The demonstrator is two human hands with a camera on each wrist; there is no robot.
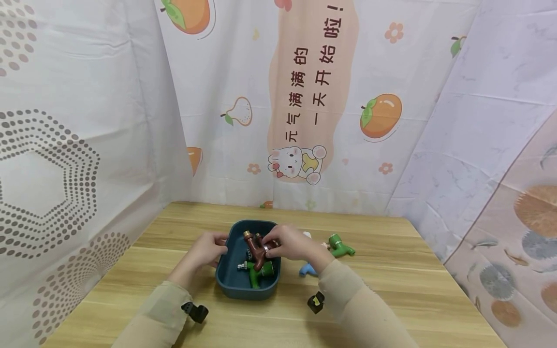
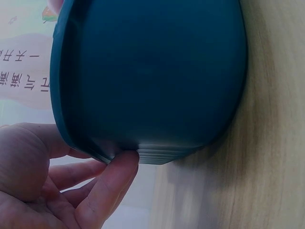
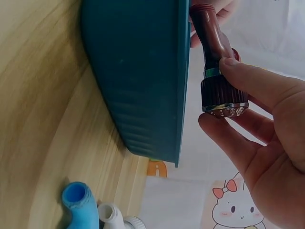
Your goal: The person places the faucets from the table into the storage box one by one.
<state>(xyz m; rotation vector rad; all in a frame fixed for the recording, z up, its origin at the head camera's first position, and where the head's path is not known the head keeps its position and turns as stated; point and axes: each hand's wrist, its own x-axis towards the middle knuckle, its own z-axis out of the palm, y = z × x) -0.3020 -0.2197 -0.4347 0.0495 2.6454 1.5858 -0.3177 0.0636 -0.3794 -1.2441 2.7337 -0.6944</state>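
Observation:
A dark teal plastic bin (image 1: pixel 238 285) stands on the table. My left hand (image 1: pixel 210 249) grips its left wall, fingers at the rim; the left wrist view shows the fingers against the ribbed side of the bin (image 2: pixel 152 86). With thumb and fingers, my right hand (image 1: pixel 287 243) pinches a dark red tap (image 3: pixel 214 38) by its ribbed knob, above the bin's rim. That tap's spout points toward the bin's inside. A green tap (image 1: pixel 255 275) with a silver threaded end lies in the bin. Other dark fittings beneath the red tap are partly hidden.
Right of the bin, partly behind the right forearm, lie a blue tap (image 1: pixel 308 269), another green tap (image 1: pixel 337 245) and a white tap (image 3: pixel 110 214). Wood-grain table (image 1: pixel 391 270) extends to both sides. Printed curtains (image 1: pixel 243 164) hang behind and at the sides.

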